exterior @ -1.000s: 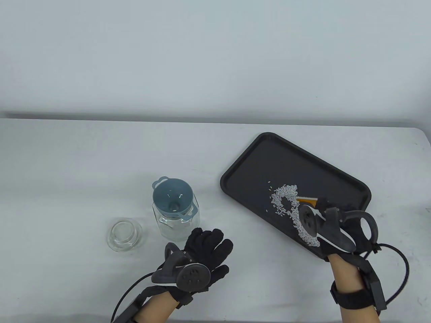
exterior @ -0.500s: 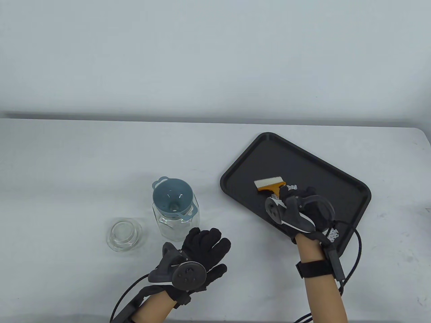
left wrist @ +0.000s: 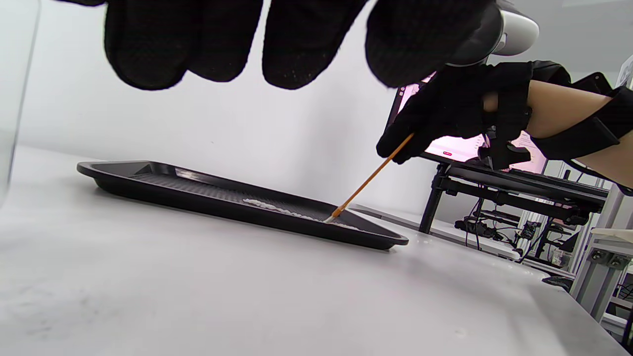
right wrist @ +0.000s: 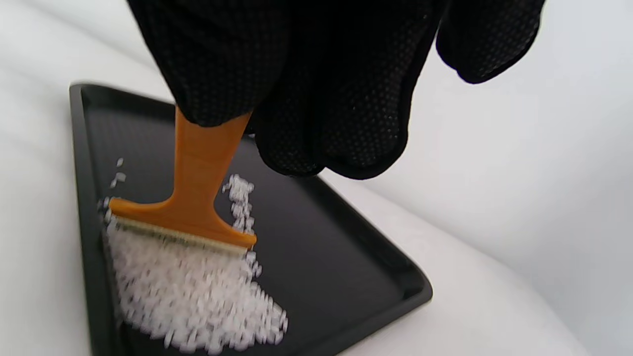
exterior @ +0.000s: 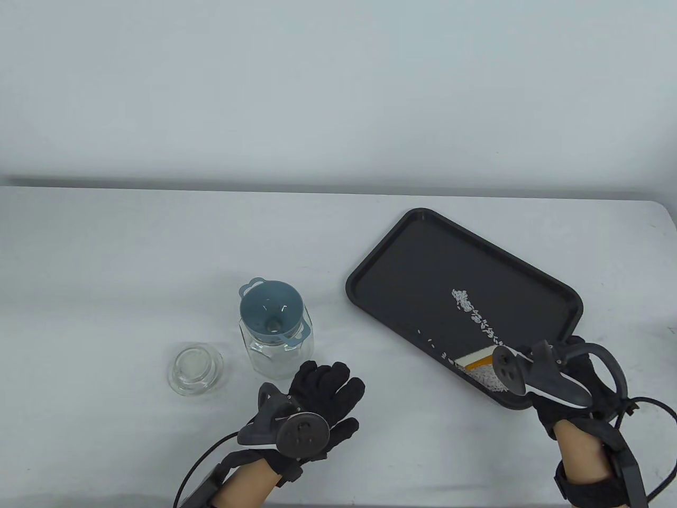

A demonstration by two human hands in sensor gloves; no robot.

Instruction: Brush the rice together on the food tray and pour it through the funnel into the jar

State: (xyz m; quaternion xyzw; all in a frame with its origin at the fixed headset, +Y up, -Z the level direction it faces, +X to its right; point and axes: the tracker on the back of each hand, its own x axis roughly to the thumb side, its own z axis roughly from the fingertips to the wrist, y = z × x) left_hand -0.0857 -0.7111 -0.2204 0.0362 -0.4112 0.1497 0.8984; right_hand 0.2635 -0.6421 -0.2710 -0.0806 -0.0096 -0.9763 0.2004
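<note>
A black food tray (exterior: 402,243) lies at the right of the table. White rice (exterior: 485,377) is heaped against its near rim, with a thin trail (exterior: 476,312) running back to the middle. My right hand (exterior: 550,370) grips the orange brush (right wrist: 195,198) by its handle; the bristles press into the heap (right wrist: 193,291). In the left wrist view the brush (left wrist: 368,180) slants down onto the tray (left wrist: 198,190). A glass jar (exterior: 277,349) with a blue funnel (exterior: 271,312) in its mouth stands left of the tray. My left hand (exterior: 322,391) rests flat on the table beside the jar, holding nothing.
A glass lid (exterior: 195,369) lies left of the jar. The table's far edge meets a plain wall. In the left wrist view a monitor on a stand (left wrist: 460,148) and metal framing sit beyond the table's right end.
My right hand swept the brush from the tray's middle toward the near rim, dragging rice into a heap there and leaving a thin trail. The left hand barely moved.
</note>
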